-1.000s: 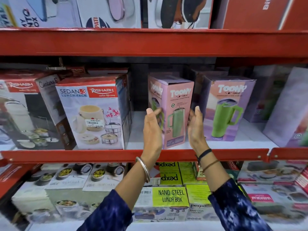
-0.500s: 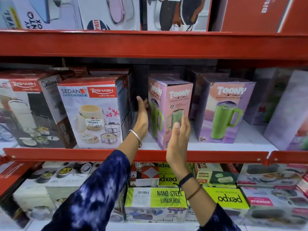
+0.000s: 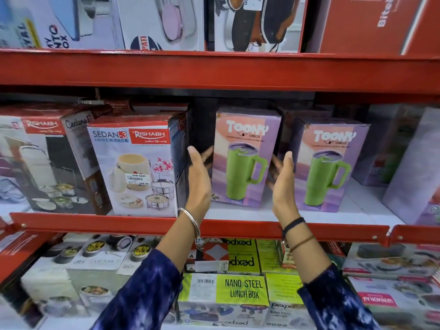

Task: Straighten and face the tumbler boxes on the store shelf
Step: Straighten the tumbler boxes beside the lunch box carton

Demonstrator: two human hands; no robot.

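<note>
Two pink-and-purple Toony tumbler boxes stand upright on the middle shelf (image 3: 238, 216), each printed with a green mug. The left tumbler box (image 3: 245, 160) shows its front face squarely. The right tumbler box (image 3: 331, 167) stands beside it, a gap between them, also front-on. My left hand (image 3: 198, 182) is at the left side of the left box and my right hand (image 3: 283, 184) at its right side. Both palms face the box with fingers spread and blurred. I cannot tell whether the fingertips touch the cardboard.
A Rishabh Sedan lunch pack box (image 3: 135, 167) stands close on the left, right by my left hand. More purple boxes (image 3: 414, 167) lean at the far right. A red shelf beam (image 3: 214, 72) runs above. Nano Steel lunch boxes (image 3: 242, 289) fill the shelf below.
The left tumbler box stood corner-forward; now its front face points outward. My right hand went from the box's front to its right side, and my left hand drew back along its left side.
</note>
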